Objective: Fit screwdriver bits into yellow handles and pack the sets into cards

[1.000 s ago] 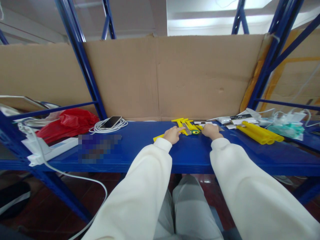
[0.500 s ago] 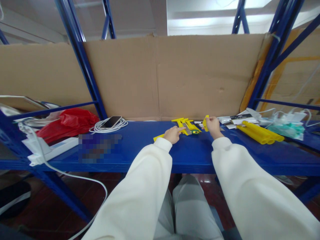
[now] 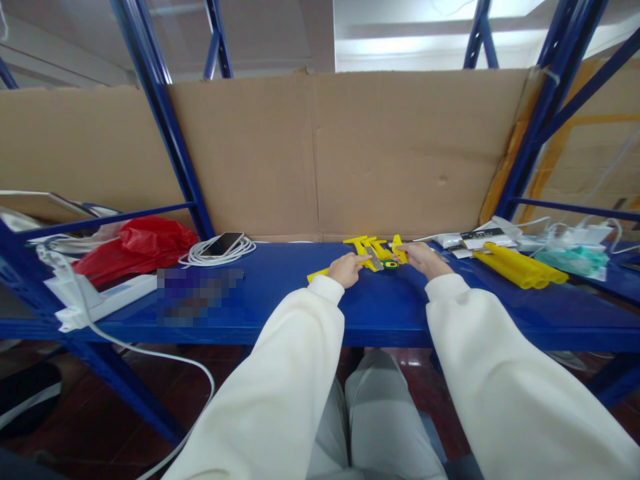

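Observation:
My left hand (image 3: 345,269) is closed around a yellow-handled scraper (image 3: 317,275); the handle sticks out to the left of the hand and a grey blade shows at its right. With fingers pinched, my right hand (image 3: 424,259) grips a small flat yellow piece (image 3: 398,248), held upright just right of the blade. Behind the blade lie several yellow T-shaped pieces (image 3: 356,242) on the blue shelf. A small yellow-green and black object (image 3: 391,265), its kind unclear, sits between the hands.
Yellow tubes (image 3: 525,267) and white and black packets (image 3: 480,239) lie to the right. On the left are a phone (image 3: 225,244) on a coiled white cable (image 3: 193,257), a red bag (image 3: 145,243) and a white power strip (image 3: 123,297). A cardboard sheet (image 3: 320,153) stands behind.
My right hand has moved left with the yellow piece, bringing it close to the scraper's blade. My left hand has stayed in place.

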A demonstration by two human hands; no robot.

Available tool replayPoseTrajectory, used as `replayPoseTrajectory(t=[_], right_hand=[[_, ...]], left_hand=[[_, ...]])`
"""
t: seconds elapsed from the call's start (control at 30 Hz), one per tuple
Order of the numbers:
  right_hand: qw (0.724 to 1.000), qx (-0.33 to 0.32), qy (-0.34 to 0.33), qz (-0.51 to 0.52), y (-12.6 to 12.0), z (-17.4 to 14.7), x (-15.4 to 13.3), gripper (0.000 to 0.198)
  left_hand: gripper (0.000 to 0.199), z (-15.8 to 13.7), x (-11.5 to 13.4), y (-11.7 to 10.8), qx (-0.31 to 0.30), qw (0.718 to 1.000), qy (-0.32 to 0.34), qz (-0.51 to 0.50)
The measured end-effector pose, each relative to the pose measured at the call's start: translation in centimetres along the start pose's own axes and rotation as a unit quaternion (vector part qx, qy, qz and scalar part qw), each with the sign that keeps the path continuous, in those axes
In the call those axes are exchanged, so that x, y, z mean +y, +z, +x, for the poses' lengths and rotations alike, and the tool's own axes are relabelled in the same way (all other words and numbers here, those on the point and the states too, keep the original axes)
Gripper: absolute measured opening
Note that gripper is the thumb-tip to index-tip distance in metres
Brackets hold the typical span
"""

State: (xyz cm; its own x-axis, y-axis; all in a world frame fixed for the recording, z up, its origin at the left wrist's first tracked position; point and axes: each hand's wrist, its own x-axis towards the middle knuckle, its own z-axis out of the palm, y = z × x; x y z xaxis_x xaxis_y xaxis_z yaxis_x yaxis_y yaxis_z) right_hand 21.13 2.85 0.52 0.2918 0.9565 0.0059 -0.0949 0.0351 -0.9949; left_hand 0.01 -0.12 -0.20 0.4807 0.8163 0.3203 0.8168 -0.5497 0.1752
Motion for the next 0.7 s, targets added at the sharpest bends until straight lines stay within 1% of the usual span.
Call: replayPoseTrajectory(t=[0.1, 0.23, 0.37, 0.5, 0.7], right_hand=[[1.000, -0.011, -0.009, 0.006, 0.3, -0.6, -0.4, 0.009], [0.999, -0.035, -0.013, -0.023, 0.6, -1.3, -0.6, 0.010], [0.999, -0.023, -0.015, -0.037, 0.7, -1.5, -0.6, 0.011], [0.998, -0.029, -0.022, -0.051, 0.6, -1.4, -0.6, 0.012], [0.995, -0.077, -0.028, -0.054, 0.7, -1.3, -0.4, 0.028]], left_hand=[[0.046, 0.0, 0.1, 0.0, -0.001, 1.000, -0.002, 0.001], [0.046, 0.0, 0.1, -0.1, -0.003, 1.000, 0.001, 0.001], [0.045, 0.1, -0.1, 0.0, 0.000, 1.000, 0.004, -0.002], [0.045, 0.2, -0.2, 0.1, 0.007, 1.000, 0.008, -0.002], [0.043, 0.3, -0.2, 0.2, -0.002, 1.000, 0.021, 0.004]])
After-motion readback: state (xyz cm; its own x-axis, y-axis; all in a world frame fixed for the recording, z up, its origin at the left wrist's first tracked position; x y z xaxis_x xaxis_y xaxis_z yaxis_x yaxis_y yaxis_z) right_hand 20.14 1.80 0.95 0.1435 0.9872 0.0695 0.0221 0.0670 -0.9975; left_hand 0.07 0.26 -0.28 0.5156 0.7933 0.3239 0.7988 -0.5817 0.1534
